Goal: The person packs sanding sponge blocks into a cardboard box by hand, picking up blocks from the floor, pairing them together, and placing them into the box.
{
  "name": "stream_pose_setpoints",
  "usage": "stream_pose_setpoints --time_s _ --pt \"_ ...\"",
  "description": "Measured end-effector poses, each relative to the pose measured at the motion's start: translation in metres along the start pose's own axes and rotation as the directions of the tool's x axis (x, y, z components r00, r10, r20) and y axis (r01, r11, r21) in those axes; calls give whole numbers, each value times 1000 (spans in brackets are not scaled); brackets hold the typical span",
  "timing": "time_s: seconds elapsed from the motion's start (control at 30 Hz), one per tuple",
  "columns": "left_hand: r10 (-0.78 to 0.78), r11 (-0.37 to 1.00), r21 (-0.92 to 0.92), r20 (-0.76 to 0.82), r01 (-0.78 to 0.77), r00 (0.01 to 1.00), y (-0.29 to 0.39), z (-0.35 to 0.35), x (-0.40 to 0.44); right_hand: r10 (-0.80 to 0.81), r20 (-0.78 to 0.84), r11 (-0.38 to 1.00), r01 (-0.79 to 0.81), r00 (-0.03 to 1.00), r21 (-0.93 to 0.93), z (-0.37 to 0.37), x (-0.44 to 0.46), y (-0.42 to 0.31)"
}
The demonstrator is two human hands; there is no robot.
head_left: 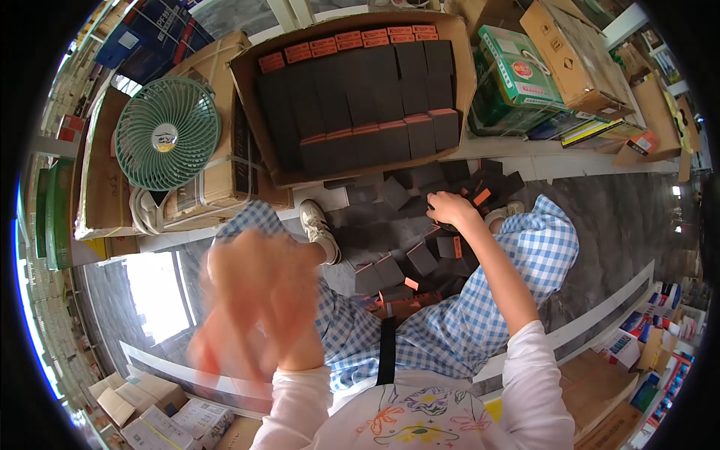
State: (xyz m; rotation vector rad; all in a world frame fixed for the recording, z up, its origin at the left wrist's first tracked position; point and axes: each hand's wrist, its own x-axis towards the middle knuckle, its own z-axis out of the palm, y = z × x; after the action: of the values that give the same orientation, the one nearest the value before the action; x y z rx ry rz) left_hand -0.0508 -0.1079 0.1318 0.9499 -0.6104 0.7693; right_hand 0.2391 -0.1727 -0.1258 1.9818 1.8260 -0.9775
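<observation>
My right hand point(453, 209) reaches down to the pile of small black boxes point(422, 259) on the floor between my legs. Its fingers are bent over a dark box, and the fingertips are partly hidden. My left hand point(262, 289) is raised over my left knee and smeared by motion, so its fingers cannot be made out. Beyond the pile stands a large open carton point(466, 97) holding rows of black boxes with orange ends. Some loose boxes in the pile also show orange ends.
A green fan point(166, 135) rests by cartons point(214, 184) at the left. Green packages point(517, 67) and a brown carton point(577, 60) stand at the back right. Opened boxes point(142, 394) lie at the lower left, and small packages point(624, 349) at the lower right.
</observation>
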Motion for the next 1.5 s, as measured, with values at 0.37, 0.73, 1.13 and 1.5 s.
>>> stream_pose_setpoints --time_s 0.37,0.73,1.13,1.5 --pt "-526 679 -24 -713 734 464 -235 -104 -110 168 60 973 -175 984 151 134 35 103" --pt "-497 284 432 -697 856 517 -339 -110 -201 547 116 788 -557 829 263 208 -23 117" --pt "-858 -305 900 -401 311 321 -393 -89 -217 561 103 792 -569 821 222 204 -28 103" --pt "-832 -291 900 -406 324 379 -354 -115 -229 585 -93 800 -554 806 231 204 -22 88"
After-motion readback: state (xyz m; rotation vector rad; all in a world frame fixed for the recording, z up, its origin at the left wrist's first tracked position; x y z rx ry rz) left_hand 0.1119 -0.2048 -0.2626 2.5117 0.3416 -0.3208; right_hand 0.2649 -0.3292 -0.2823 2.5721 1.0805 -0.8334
